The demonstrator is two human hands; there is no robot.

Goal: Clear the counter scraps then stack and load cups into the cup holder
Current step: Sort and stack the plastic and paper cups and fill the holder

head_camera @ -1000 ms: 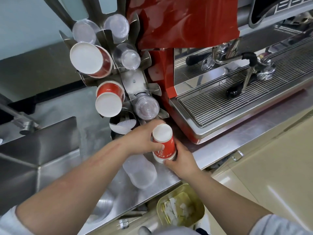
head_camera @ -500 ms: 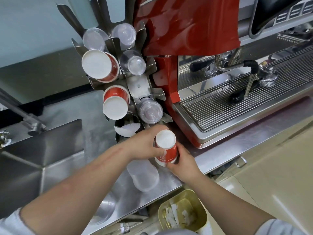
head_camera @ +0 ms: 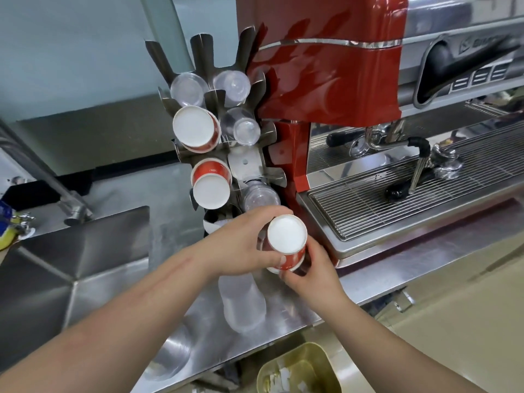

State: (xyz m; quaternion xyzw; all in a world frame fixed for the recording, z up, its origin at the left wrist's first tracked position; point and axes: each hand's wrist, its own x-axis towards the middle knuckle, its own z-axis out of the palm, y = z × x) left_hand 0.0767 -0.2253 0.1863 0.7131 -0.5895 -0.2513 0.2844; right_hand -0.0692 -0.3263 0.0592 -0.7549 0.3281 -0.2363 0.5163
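Red paper cups [head_camera: 287, 246] — a short stack, bottoms up — sit between my two hands just above the steel surface [head_camera: 377, 272], right in front of the red espresso machine [head_camera: 320, 78]. My left hand [head_camera: 241, 245] wraps around the stack from the side, fingers curled over its wall; my right hand [head_camera: 309, 272] grips the lower rim from below. Nearest me, below the surface's edge, a yellow bin [head_camera: 300, 370] holds white scraps, so I judge the clearing largely done, though I cannot see the whole surface. A stack of clear plastic cups [head_camera: 243, 302] lies on its side just beside my left wrist, not yet loaded, and something clear and round lies by the sink [head_camera: 71, 265]. Further back, the metal cup holder [head_camera: 243, 163] already carries two stacks of red cups and several clear ones; a low slot by my left hand looks dark and unfilled — probably where this stack belongs. Loading is partway along.
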